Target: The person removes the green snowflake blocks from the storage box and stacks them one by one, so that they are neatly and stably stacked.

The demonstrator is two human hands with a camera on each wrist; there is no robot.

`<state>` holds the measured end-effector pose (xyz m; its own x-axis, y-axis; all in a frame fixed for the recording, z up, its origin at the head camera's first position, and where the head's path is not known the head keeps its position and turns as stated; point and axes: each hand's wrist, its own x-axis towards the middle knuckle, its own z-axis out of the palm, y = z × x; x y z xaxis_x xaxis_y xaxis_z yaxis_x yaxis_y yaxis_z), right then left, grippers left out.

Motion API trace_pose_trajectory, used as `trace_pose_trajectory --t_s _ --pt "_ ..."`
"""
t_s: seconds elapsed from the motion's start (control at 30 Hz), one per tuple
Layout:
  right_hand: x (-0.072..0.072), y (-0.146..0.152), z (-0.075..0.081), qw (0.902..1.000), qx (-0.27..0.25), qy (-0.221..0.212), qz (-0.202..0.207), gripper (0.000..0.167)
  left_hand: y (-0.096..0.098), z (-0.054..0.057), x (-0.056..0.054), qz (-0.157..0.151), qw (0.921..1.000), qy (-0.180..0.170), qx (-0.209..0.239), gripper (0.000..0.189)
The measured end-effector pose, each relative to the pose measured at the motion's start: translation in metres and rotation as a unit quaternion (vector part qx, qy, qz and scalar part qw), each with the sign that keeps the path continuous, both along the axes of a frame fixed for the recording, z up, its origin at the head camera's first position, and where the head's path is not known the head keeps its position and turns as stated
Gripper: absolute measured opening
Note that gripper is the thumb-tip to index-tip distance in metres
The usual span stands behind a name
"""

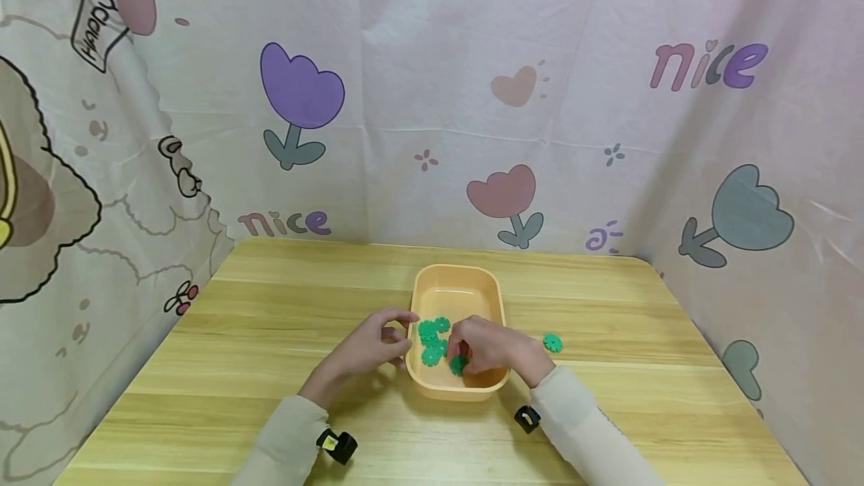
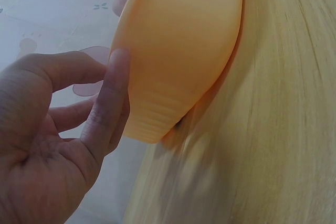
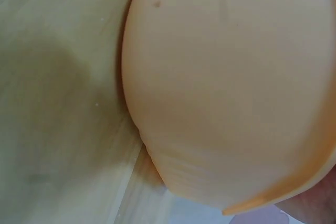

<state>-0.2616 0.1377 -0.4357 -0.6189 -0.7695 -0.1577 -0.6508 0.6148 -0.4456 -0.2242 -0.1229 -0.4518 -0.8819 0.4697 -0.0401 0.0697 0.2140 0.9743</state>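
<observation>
A light orange plastic box [image 1: 463, 301] stands on the wooden table, also seen from outside in the left wrist view. My left hand [image 1: 379, 337] holds its left rim, thumb against the outer wall and a fingertip at the edge. Reaching over the right side, my right hand [image 1: 487, 343] is down inside the box. Its curled fingers pinch a green scalloped disc [image 1: 457, 365] close to the bottom. Several more green discs [image 1: 431, 355] lie in a loose cluster in the box's left half. The right wrist view shows mostly the box wall [image 3: 226, 87], with the fingers hidden.
One green disc [image 1: 553, 343] lies on the table [image 1: 304, 283] to the right of the box. A printed cloth [image 1: 432, 96] hangs behind the table and along both sides. Black wrist devices [image 1: 337, 446] sit at both sleeves.
</observation>
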Motion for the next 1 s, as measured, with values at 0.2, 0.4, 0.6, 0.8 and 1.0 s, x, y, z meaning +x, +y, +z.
trace_pose_trajectory --t_s 0.2,0.4,0.6,0.8,1.0 --pt "-0.001 0.000 0.000 0.9996 -0.012 0.017 0.017 0.027 0.000 0.000 0.000 -0.002 1.0000 -0.001 0.004 0.050" --pt "0.000 0.003 0.004 0.9990 -0.039 0.021 0.003 0.025 0.000 0.001 0.000 -0.002 1.0000 -0.004 0.003 0.049" --pt "0.002 0.011 0.015 0.9960 -0.083 0.034 -0.004 0.023 0.000 0.002 0.000 -0.001 1.0000 -0.003 0.000 0.049" --pt "0.004 0.022 0.022 0.9925 -0.115 0.030 -0.029 0.023 0.000 0.002 0.000 0.000 1.0000 -0.003 0.000 0.050" --pt "0.005 0.037 0.028 0.9869 -0.151 0.029 -0.048 0.021 -0.001 0.001 0.000 -0.002 1.0000 -0.002 0.001 0.051"
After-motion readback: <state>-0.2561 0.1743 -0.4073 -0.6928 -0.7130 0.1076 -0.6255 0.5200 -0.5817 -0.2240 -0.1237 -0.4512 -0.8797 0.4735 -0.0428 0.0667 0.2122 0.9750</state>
